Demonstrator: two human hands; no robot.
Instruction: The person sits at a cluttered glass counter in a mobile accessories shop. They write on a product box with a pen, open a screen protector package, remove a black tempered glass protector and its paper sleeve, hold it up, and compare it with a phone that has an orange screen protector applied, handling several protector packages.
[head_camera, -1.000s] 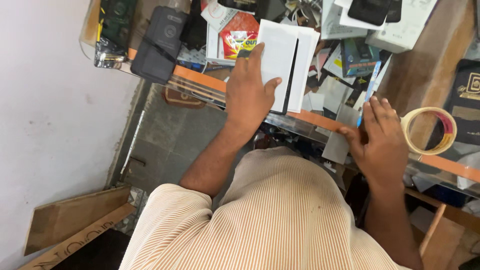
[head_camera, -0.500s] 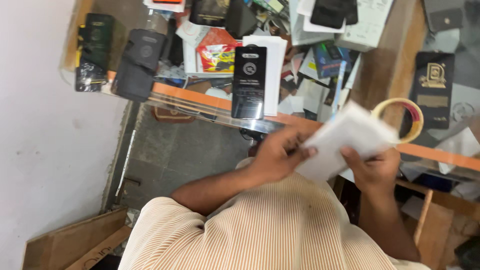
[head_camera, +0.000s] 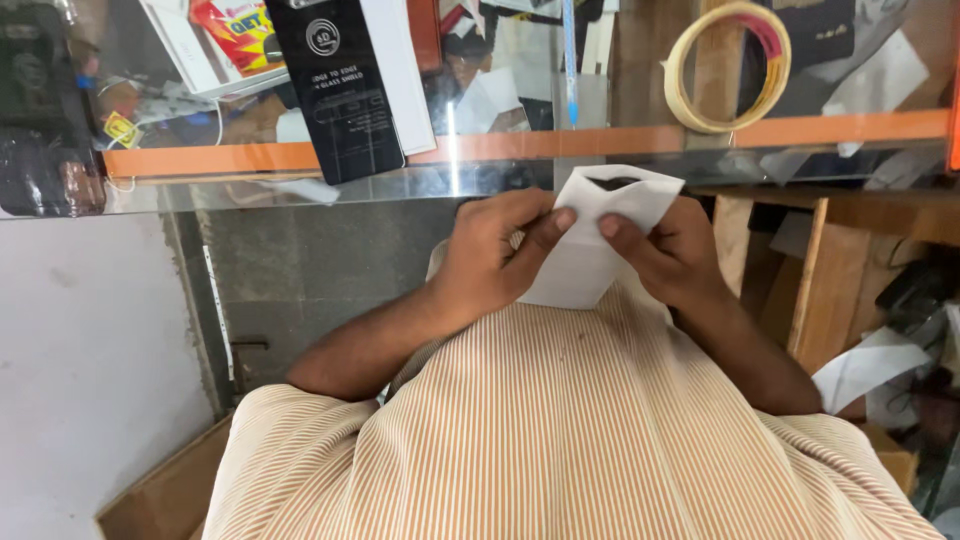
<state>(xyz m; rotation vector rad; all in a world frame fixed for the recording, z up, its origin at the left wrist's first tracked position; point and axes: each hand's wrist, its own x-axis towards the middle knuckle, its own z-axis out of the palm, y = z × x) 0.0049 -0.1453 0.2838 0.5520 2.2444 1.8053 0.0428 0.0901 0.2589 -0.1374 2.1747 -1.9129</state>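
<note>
On the glass counter (head_camera: 250, 195) to my left lies a black flat package (head_camera: 340, 90), leaning over the counter's edge. My left hand (head_camera: 495, 255) pinches the left side of a white paper envelope (head_camera: 595, 240), thumb on its front, fingers curled shut behind it. The envelope sits close to my chest, just below the counter edge, its mouth gaping upward. My right hand (head_camera: 675, 255) grips its right side likewise, thumb pressed on the paper. A roll of tape (head_camera: 728, 68) rests above, well apart.
</note>
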